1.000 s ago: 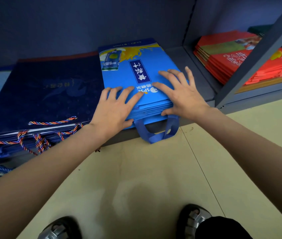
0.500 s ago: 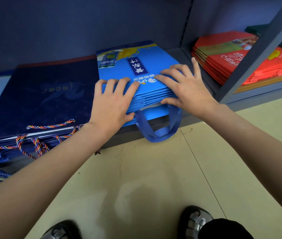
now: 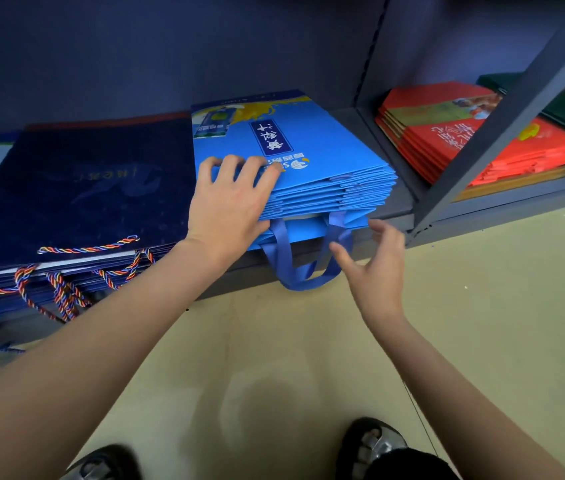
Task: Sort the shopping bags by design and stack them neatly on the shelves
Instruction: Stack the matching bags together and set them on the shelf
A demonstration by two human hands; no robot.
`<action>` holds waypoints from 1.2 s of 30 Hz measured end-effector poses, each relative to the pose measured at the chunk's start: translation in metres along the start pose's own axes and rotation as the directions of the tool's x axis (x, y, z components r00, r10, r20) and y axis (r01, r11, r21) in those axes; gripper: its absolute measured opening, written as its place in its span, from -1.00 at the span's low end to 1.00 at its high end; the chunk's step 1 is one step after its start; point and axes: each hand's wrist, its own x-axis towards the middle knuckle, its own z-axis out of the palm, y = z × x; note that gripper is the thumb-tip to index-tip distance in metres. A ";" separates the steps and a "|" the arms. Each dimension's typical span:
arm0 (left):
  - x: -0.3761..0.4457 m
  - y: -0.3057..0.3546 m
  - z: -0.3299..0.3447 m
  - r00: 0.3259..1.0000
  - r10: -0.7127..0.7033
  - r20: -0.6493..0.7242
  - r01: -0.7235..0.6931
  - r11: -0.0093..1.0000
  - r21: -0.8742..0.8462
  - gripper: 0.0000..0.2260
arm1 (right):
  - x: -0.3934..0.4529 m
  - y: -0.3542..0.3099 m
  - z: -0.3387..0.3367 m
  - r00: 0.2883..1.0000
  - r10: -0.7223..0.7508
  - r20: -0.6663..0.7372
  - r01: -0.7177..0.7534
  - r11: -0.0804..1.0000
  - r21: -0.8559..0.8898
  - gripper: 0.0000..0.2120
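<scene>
A grey metal shelf (image 3: pixel 395 216) runs across the top of my view at floor level, its upright post (image 3: pixel 502 133) slanting at two o'clock. On it, at ten o'clock, lies a stack of navy bags (image 3: pixel 84 188) with twisted rope handles; just beside it at twelve o'clock sits the stack of bright blue bags (image 3: pixel 315 164), and past the post, at two o'clock, a stack of red bags (image 3: pixel 454 140). My left hand (image 3: pixel 229 206) lies flat and spread on the blue stack's near left corner, pressing it. My right hand (image 3: pixel 374 268) is open and empty, fingers loosely curled, just beside the blue ribbon handles (image 3: pixel 295 268) that hang over the shelf edge.
</scene>
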 end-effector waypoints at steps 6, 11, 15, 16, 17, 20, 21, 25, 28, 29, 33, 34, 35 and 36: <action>-0.003 0.005 0.000 0.998 -0.036 0.049 0.038 0.999 -0.038 -0.38 | 0.006 0.001 0.049 0.976 0.219 -0.012 -0.219 0.976 0.011 -0.46; 0.015 -0.007 -0.012 0.998 -0.059 -0.009 0.059 0.998 -0.029 -0.47 | -0.011 0.033 0.049 0.956 0.124 0.266 0.031 0.859 -0.510 -0.27; 0.020 -0.011 -0.014 0.999 -0.042 -0.020 0.043 0.999 0.006 -0.47 | -0.001 0.030 0.033 0.962 0.043 0.268 0.087 0.888 -0.452 -0.31; 0.017 -0.009 -0.012 0.999 -0.037 -0.014 0.037 0.999 -0.005 -0.47 | -0.004 0.026 0.034 0.986 0.026 0.167 0.030 0.945 -0.325 -0.36; 0.015 -0.008 -0.012 0.999 -0.036 -0.002 0.036 0.999 -0.014 -0.46 | -0.009 0.021 0.035 0.998 0.026 0.057 -0.015 0.980 -0.197 -0.41; 0.013 -0.008 -0.014 0.998 -0.040 0.039 0.041 0.999 -0.015 -0.45 | -0.019 0.002 0.039 0.997 0.053 -0.061 -0.054 0.998 -0.019 -0.52; 0.014 -0.008 -0.015 0.998 -0.044 0.040 0.044 0.999 -0.017 -0.44 | -0.018 -0.004 0.042 0.996 0.078 -0.043 -0.077 0.996 0.035 -0.54; 0.010 -0.005 -0.012 0.998 -0.028 0.059 0.031 0.998 -0.048 -0.38 | -0.015 -0.024 0.051 0.972 0.236 0.006 -0.233 0.951 0.203 -0.54; 0.005 -0.004 -0.009 0.998 0.021 0.061 -0.017 0.997 -0.070 -0.26 | -0.022 -0.032 0.055 0.941 0.298 0.157 -0.331 0.904 0.270 -0.36; 0.004 -0.004 -0.008 0.997 0.048 0.056 -0.044 0.997 -0.066 -0.22 | -0.023 -0.034 0.056 0.936 0.302 0.182 -0.342 0.901 0.265 -0.30; 0.000 -0.008 -0.008 0.986 0.166 0.008 -0.166 0.985 -0.041 -0.21 | -0.022 -0.042 0.068 0.933 0.290 0.211 -0.309 0.949 0.061 -0.41; 0.000 -0.010 -0.007 0.981 0.194 -0.009 -0.195 0.980 -0.034 -0.24 | -0.022 -0.043 0.070 0.928 0.295 0.229 -0.302 0.953 -0.005 -0.48; 0.000 -0.012 -0.005 0.974 0.227 -0.024 -0.228 0.973 -0.029 -0.26 | -0.022 -0.043 0.072 0.921 0.296 0.251 -0.288 0.955 -0.072 -0.56; -0.001 -0.014 -0.003 0.965 0.259 -0.030 -0.260 0.965 -0.023 -0.29 | -0.023 -0.044 0.073 0.917 0.290 0.274 -0.263 0.956 -0.134 -0.65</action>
